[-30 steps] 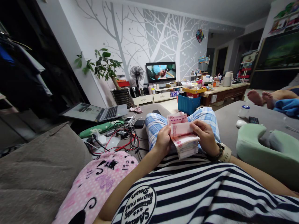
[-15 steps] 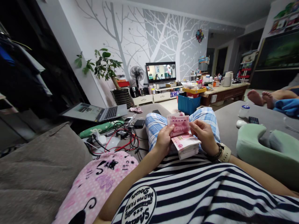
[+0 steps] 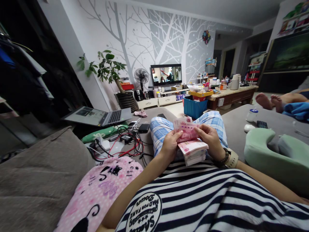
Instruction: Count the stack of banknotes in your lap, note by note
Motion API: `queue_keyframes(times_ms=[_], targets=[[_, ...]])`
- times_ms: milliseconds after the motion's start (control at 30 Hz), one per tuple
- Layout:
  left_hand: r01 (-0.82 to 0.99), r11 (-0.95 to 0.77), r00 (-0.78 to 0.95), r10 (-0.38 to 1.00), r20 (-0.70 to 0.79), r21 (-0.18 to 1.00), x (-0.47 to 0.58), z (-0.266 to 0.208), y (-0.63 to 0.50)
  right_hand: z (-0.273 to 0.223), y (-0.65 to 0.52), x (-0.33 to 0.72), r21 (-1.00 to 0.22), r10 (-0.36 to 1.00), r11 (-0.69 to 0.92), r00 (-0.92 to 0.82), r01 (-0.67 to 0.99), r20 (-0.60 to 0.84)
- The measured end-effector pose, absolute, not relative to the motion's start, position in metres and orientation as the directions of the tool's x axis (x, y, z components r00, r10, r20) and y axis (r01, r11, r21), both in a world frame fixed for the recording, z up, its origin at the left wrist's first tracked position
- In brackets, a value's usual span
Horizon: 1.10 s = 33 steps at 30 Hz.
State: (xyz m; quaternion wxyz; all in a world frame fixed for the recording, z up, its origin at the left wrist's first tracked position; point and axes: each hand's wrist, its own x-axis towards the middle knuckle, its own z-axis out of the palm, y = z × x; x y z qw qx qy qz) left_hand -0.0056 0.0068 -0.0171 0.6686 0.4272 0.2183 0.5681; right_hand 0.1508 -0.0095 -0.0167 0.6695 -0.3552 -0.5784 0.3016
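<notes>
Both hands work the stack of pink banknotes [image 3: 193, 151] on the lap: left hand [image 3: 170, 145] clamped on its near edge, right hand [image 3: 211, 138] pinching one lifted note [image 3: 185, 133] above the thick stack left

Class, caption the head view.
Left hand and right hand hold a stack of pink banknotes over a lap.

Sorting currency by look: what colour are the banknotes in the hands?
Pink-red banknotes, clearest in the head view.
</notes>
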Motion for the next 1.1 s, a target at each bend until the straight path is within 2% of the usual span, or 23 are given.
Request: queue_keyframes(times_ms=[367, 567, 800, 1100], targets=[[-0.591, -0.039, 0.129, 0.981, 0.142, 0.805, -0.005, -0.019, 0.015, -0.016, -0.012, 0.15, -0.817, 0.81, 0.576, 0.141, -0.008, 0.57], [-0.583, -0.045, 0.147, 0.976, 0.16, 0.811, -0.006, -0.02, 0.016, -0.012, -0.018, 0.148, -0.807, 0.802, 0.59, 0.121, -0.005, 0.585], [-0.575, -0.078, 0.153, 0.968, 0.2, 0.814, -0.008, -0.018, 0.013, -0.012, -0.017, 0.146, -0.802, 0.804, 0.592, 0.125, -0.073, 0.582], [-0.541, -0.09, 0.148, 0.969, 0.2, 0.836, -0.008, -0.016, 0.011, -0.013, -0.021, 0.149, -0.782, 0.78, 0.622, 0.127, -0.044, 0.613]])
